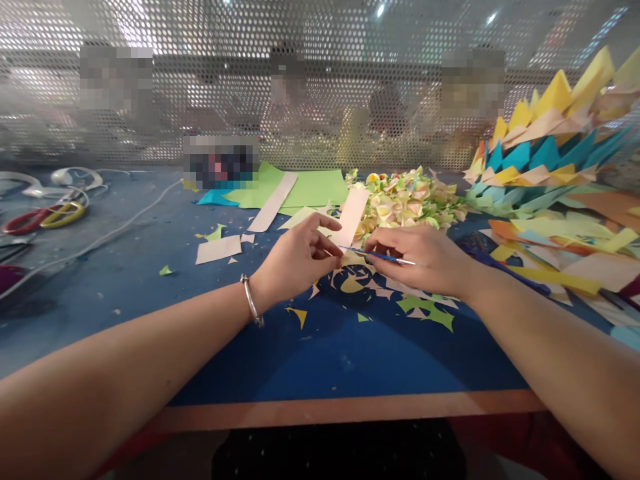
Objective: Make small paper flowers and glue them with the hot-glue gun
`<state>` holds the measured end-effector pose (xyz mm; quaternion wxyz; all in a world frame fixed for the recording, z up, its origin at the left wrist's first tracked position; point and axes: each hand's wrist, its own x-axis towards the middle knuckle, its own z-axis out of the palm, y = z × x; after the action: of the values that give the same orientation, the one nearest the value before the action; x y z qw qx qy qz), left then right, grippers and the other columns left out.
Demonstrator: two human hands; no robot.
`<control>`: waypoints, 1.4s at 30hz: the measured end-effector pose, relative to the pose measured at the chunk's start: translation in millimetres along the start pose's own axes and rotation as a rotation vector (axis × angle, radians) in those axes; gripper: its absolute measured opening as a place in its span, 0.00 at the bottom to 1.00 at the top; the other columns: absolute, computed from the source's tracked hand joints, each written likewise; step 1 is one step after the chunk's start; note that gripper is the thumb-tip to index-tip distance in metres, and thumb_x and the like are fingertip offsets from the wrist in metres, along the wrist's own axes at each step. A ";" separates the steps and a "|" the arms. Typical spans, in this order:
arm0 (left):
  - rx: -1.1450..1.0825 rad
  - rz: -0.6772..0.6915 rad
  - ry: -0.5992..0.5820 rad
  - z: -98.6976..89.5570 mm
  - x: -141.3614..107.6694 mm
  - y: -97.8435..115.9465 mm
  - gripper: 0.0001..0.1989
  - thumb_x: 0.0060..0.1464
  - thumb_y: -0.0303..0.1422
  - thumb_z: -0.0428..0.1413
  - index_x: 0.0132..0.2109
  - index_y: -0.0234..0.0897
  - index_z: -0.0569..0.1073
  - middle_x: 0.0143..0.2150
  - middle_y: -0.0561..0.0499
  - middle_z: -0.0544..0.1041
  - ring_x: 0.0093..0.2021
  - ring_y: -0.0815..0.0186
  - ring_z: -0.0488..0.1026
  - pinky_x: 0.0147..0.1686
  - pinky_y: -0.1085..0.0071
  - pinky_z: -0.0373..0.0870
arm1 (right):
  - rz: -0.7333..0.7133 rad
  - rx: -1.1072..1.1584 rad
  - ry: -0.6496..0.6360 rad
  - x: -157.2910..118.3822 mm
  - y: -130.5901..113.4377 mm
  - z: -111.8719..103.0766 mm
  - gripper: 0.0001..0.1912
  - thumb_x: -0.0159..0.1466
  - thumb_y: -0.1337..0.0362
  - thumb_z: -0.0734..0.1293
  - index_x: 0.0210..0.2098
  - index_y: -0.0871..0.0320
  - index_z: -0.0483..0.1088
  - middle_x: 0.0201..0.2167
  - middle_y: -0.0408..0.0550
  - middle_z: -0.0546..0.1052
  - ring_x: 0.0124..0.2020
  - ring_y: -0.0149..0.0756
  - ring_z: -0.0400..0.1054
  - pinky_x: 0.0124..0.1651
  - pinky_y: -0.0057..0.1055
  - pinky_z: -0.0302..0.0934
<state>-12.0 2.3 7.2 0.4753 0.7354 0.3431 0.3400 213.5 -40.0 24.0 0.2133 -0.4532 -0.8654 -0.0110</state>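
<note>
Head view: a blue rod (385, 257) points left, nearly crosswise. Our right hand (430, 258) pinches it; our left hand (297, 259) curls, hold unclear.

Blue tabletop (320, 370): open passage lay along its near side, between left forearm (165, 347) and right forearm (530, 327), and leftward, short of the thin white cable (83, 251). Obstacles: dense heap of cream-and-green folded paper pieces (405, 200), beyond centre; tall, tiered yellow-and-teal paper construction (543, 157), far right; upright, perforated grey metal screen (200, 33), which closed the back.
</note>
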 end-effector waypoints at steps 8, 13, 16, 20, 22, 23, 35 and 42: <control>0.323 0.190 0.095 -2.5 -6.5 9.2 0.11 0.53 0.24 0.57 0.44 0.37 0.71 0.35 0.50 0.80 0.35 0.66 0.77 0.34 0.71 0.71 | -0.002 -0.154 -0.127 -0.1 3.6 -0.5 0.12 0.66 0.60 0.61 0.42 0.59 0.74 0.27 0.48 0.78 0.27 0.37 0.71 0.29 0.30 0.53; 0.440 0.259 0.078 2.7 -13.2 19.7 0.08 0.54 0.23 0.55 0.41 0.36 0.73 0.35 0.50 0.79 0.33 0.67 0.75 0.34 0.70 0.70 | 0.038 -0.218 -0.128 -0.2 4.0 2.0 0.09 0.65 0.65 0.61 0.38 0.58 0.74 0.27 0.47 0.79 0.27 0.37 0.71 0.29 0.29 0.51; 0.518 0.311 0.049 5.1 -15.8 21.8 0.05 0.54 0.25 0.55 0.39 0.35 0.74 0.35 0.49 0.78 0.32 0.67 0.74 0.33 0.70 0.68 | 0.016 -0.197 -0.102 -0.4 3.9 1.9 0.10 0.66 0.64 0.61 0.38 0.58 0.73 0.28 0.47 0.79 0.27 0.36 0.70 0.29 0.29 0.51; 0.591 0.309 -0.080 8.0 -17.8 19.5 0.01 0.53 0.28 0.58 0.35 0.36 0.74 0.33 0.49 0.77 0.32 0.65 0.73 0.33 0.68 0.66 | -0.031 -0.152 -0.080 -0.3 3.6 1.1 0.12 0.68 0.62 0.59 0.37 0.58 0.73 0.30 0.48 0.79 0.29 0.35 0.70 0.30 0.29 0.53; 0.574 0.305 -0.136 9.7 -17.8 17.1 0.02 0.53 0.29 0.59 0.36 0.36 0.74 0.33 0.49 0.78 0.32 0.65 0.73 0.33 0.68 0.66 | -0.030 -0.126 -0.083 0.0 2.7 0.8 0.13 0.69 0.61 0.59 0.36 0.58 0.73 0.29 0.48 0.78 0.29 0.35 0.70 0.31 0.29 0.53; 0.558 0.309 -0.159 10.6 -17.6 15.9 0.03 0.53 0.28 0.58 0.37 0.36 0.74 0.33 0.49 0.78 0.32 0.65 0.73 0.33 0.68 0.67 | -0.026 -0.106 -0.090 0.1 1.9 0.7 0.13 0.69 0.61 0.60 0.36 0.58 0.73 0.28 0.47 0.78 0.29 0.34 0.69 0.31 0.29 0.52; 0.404 0.177 -0.182 5.0 -14.7 19.2 0.07 0.52 0.26 0.56 0.38 0.38 0.77 0.30 0.51 0.77 0.28 0.67 0.72 0.30 0.70 0.67 | -0.019 0.081 -0.086 1.5 -8.6 -0.7 0.10 0.65 0.62 0.63 0.32 0.60 0.73 0.23 0.43 0.74 0.22 0.28 0.63 0.27 0.26 0.52; 0.017 0.064 -0.109 1.2 -9.2 19.5 0.05 0.52 0.29 0.60 0.37 0.38 0.72 0.29 0.52 0.77 0.30 0.67 0.74 0.29 0.72 0.69 | 0.046 0.268 0.027 -0.2 -11.4 0.6 0.08 0.65 0.62 0.65 0.36 0.59 0.75 0.24 0.43 0.75 0.23 0.28 0.64 0.28 0.25 0.56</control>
<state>-12.4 -12.0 23.4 0.4756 0.7676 0.2958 0.3116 204.3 -46.7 25.3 0.2837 -0.4400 -0.8457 0.1034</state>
